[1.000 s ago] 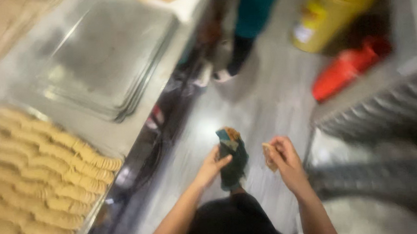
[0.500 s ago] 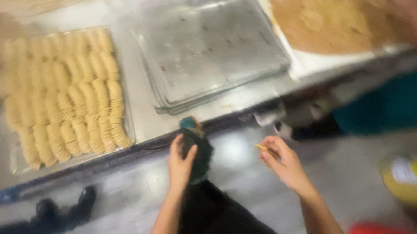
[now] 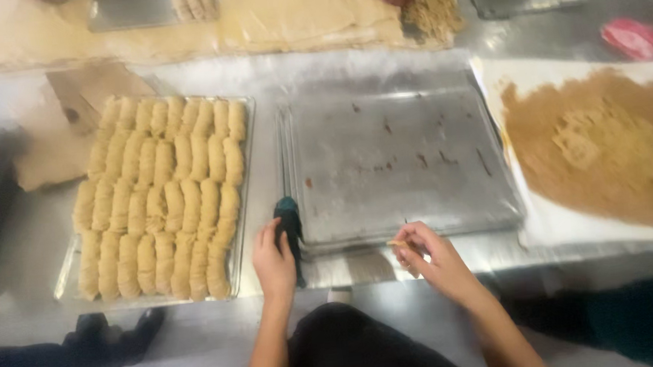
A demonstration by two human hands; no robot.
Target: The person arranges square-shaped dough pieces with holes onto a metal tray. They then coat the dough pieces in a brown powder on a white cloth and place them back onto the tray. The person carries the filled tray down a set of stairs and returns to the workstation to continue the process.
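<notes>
My left hand (image 3: 272, 261) grips a dark teal tool (image 3: 290, 225) by its handle, held upright at the near edge of the steel table between two trays. My right hand (image 3: 427, 254) pinches a small tan bit of dough (image 3: 396, 243) at the front edge of a stack of bare metal baking trays (image 3: 401, 164). To the left, a tray (image 3: 246, 203) holds several rows of pale rolled dough pieces (image 3: 162, 193).
A white board (image 3: 563, 226) at the right carries a spread of brown crumbly filling (image 3: 603, 144). Sheets of rolled dough (image 3: 309, 14) lie along the far side. Another person's dark shoes (image 3: 113, 332) show on the floor at lower left.
The view swung from the floor up to the table. My hands came forward to the table's front edge, the left still holding the teal tool, the right still pinching dough.
</notes>
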